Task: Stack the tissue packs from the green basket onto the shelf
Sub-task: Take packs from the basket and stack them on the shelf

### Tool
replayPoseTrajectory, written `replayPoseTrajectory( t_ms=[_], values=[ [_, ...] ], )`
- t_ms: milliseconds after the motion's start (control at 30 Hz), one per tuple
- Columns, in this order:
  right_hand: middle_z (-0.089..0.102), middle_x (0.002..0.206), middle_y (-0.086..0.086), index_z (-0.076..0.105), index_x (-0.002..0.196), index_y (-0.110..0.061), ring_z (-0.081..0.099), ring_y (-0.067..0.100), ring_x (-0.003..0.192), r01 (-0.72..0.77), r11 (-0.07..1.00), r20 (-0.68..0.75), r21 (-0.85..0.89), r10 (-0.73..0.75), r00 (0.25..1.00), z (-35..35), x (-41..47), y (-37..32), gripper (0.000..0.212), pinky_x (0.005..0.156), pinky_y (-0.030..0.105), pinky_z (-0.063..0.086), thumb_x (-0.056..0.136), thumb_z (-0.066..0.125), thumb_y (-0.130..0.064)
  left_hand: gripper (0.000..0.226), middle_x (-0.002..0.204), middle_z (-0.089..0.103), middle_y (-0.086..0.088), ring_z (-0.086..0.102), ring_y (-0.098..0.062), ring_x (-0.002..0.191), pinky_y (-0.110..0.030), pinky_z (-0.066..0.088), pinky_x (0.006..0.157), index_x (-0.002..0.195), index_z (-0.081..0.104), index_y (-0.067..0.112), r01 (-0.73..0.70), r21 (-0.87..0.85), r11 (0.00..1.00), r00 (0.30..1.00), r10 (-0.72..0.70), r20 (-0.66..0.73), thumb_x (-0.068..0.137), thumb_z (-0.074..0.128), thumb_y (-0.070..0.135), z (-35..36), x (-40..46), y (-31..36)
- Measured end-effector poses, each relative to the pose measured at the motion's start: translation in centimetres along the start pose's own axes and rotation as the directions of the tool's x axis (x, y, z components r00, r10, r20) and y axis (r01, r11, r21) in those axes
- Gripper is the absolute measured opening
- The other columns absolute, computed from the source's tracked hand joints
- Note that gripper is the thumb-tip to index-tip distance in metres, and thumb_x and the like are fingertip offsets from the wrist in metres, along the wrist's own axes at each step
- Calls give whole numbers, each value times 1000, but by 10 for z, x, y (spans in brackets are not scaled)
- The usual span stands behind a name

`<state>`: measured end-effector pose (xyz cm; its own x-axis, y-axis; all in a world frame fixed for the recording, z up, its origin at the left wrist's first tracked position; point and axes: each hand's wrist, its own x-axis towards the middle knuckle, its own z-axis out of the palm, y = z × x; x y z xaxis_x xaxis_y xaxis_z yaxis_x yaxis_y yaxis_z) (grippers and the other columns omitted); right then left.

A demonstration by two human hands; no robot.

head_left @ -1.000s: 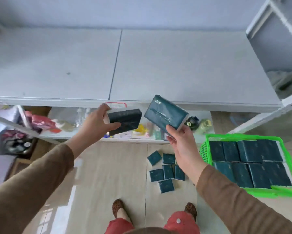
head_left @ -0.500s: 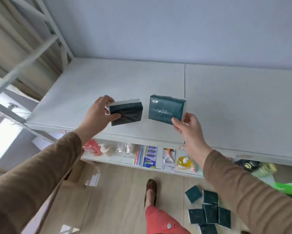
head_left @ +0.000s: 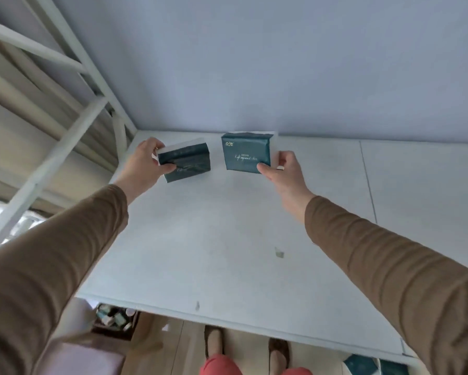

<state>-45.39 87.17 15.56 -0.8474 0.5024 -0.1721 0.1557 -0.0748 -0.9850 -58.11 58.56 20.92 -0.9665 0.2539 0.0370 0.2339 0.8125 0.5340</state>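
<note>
Both arms reach far over the white shelf [head_left: 227,239] toward its back left corner. My left hand [head_left: 143,163] grips a dark green tissue pack [head_left: 185,165] by its left end, tilted, just above the shelf. My right hand [head_left: 284,171] pinches a second dark green tissue pack [head_left: 245,154] at its right edge, standing upright with its printed face toward me, close to the back wall. The two packs are side by side with a small gap between them. The green basket is out of view.
A white metal shelf frame [head_left: 73,123] with diagonal braces rises at the left. The pale wall [head_left: 281,63] closes the back. Below the shelf's front edge are my feet, a box of small bottles [head_left: 113,319] and loose tissue packs [head_left: 362,365] on the floor.
Both hands have carried their packs forward and left, from the shelf's front edge to its back corner. My view has swung left and up, so the basket has left the frame.
</note>
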Motion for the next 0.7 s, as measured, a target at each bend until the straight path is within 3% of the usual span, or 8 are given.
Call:
replayPoseTrajectory(
  t_ms=[67, 167, 367, 467, 567, 700],
  values=[
    [58, 112, 5, 51, 110, -11, 58, 12, 91, 18, 1000, 6, -21, -18, 1000, 27, 21, -2, 40, 87, 30, 49, 82, 78, -14, 45, 110, 58, -4, 57, -24, 84, -32, 45, 70, 115, 56, 16, -11, 33, 999, 1000, 11, -3, 78, 80, 23, -10, 34, -21],
    [59, 114, 6, 51, 111, -9, 57, 13, 94, 22, 999, -5, -37, -22, 1000, 67, 51, -2, 39, 87, 29, 47, 82, 77, -13, 41, 106, 58, 0, 58, -21, 84, -33, 46, 70, 113, 56, 21, -15, 29, 999, 999, 14, 30, 79, 79, 25, -22, 82, -49],
    [62, 116, 13, 52, 109, -12, 61, 21, 95, 20, 997, -26, -80, -22, 999, 136, 100, 13, 39, 95, 43, 50, 81, 78, -10, 32, 98, 56, 0, 56, -21, 86, -32, 44, 66, 105, 56, 23, -152, 119, 981, 987, 144, 73, 81, 76, 19, -37, 157, -85],
    [62, 114, 12, 49, 109, -15, 63, 28, 99, 7, 995, -76, -100, -15, 997, 161, 113, 18, 41, 92, 41, 50, 81, 78, -14, 33, 107, 53, -3, 53, -20, 90, -32, 43, 75, 113, 58, 17, -207, 247, 947, 978, 193, 80, 85, 74, 22, -37, 182, -97],
    [62, 109, 8, 48, 110, -15, 61, 26, 100, 21, 983, -154, -185, -50, 987, 179, 124, 20, 42, 87, 35, 51, 81, 78, -18, 38, 112, 52, -6, 52, -21, 90, -33, 44, 74, 120, 56, 14, -259, 315, 913, 966, 248, 74, 86, 72, 23, -35, 193, -100],
    [61, 101, 5, 51, 107, -16, 56, 30, 104, 21, 942, -210, -335, -96, 973, 193, 135, 23, 37, 88, 43, 50, 80, 76, -23, 36, 117, 52, -8, 55, -26, 95, -36, 48, 76, 116, 54, 14, -338, 328, 882, 939, 338, 59, 85, 73, 19, -34, 202, -102]
  ],
)
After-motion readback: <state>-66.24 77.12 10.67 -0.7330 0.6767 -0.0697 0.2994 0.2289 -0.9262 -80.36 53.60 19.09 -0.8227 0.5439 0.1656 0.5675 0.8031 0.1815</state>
